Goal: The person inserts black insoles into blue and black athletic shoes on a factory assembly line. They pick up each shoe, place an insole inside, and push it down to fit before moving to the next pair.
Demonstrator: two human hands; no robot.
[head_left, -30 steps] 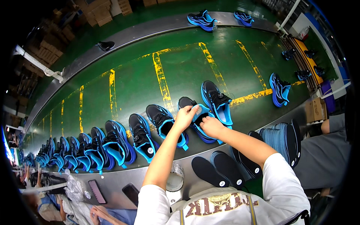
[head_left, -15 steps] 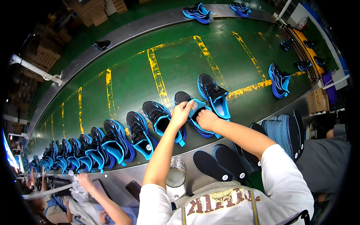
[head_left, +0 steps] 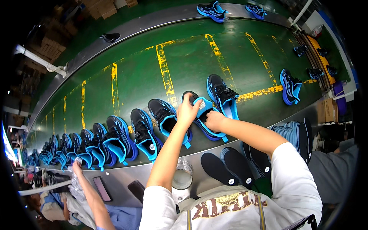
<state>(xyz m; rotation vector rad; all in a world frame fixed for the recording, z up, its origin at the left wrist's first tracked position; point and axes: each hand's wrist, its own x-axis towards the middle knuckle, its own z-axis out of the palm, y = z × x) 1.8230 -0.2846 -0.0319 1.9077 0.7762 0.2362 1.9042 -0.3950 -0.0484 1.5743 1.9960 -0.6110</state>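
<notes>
A black-and-blue sneaker [head_left: 207, 132] lies on the green belt in front of me, its heel toward me. My left hand [head_left: 188, 111] grips it at the light-blue tongue [head_left: 205, 105], thumb on the tongue's edge and fingers over the upper. My right hand [head_left: 216, 121] is curled at the shoe's opening, fingertips down inside; whatever they hold is hidden. Close on the right stands another sneaker [head_left: 222, 96] with a pale lining showing. On the left is a sneaker [head_left: 165, 119] with a dark inside, close to my left wrist.
More sneakers [head_left: 120, 140] line the belt's near edge leftward. Black insoles [head_left: 218, 168] and a stack of blue-edged ones [head_left: 293, 136] lie on the metal ledge. A clear jar [head_left: 182, 177] and phones [head_left: 136, 190] are nearer me. A co-worker's arm [head_left: 92, 195] reaches in at left.
My left fingers have spread farther over the upper, and the tongue is folded wider. My right hand stays at the opening. The co-worker's hand has shifted left and up toward the shoes.
</notes>
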